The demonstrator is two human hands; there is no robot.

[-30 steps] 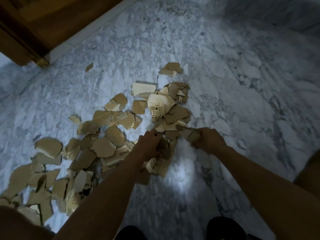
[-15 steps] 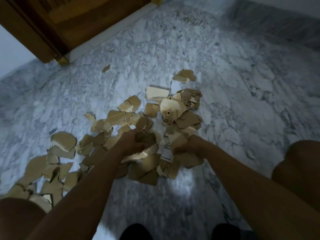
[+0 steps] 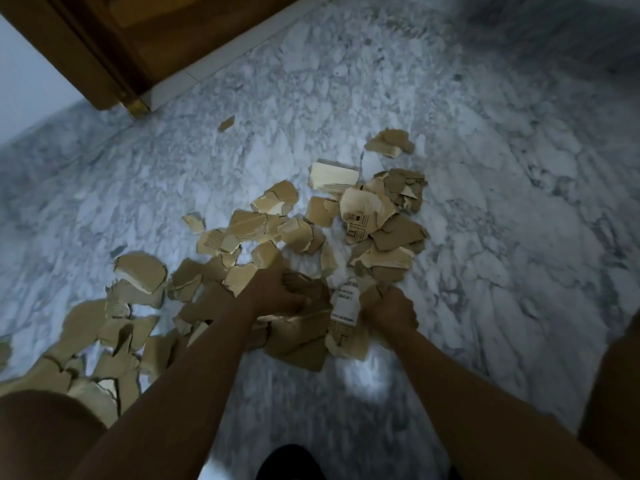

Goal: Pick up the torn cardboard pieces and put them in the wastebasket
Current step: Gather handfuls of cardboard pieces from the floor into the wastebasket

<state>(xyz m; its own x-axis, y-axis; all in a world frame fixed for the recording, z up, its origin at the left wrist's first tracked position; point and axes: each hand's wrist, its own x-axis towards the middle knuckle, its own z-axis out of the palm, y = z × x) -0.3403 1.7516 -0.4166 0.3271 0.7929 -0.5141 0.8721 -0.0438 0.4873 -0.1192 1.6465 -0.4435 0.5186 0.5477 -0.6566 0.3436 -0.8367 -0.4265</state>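
Note:
Several torn brown cardboard pieces [image 3: 249, 230] lie scattered across the marble floor from the lower left to the middle. My left hand [image 3: 273, 292] and my right hand [image 3: 391, 310] together grip a bunch of cardboard pieces [image 3: 301, 337] held between them, just above the floor. One held piece with printed text [image 3: 344, 303] sticks up beside my right hand. More pieces [image 3: 384, 216] lie just beyond the hands. No wastebasket is in view.
A wooden door and frame [image 3: 114, 57] stand at the upper left, with a brass foot [image 3: 138, 109] at the corner. Grey-white marble floor [image 3: 502, 202] spreads to the right. My knees show at the lower left and right edges.
My hands have drawn closer together and gathered more pieces into one bunch. The view has tilted up, showing more of the door.

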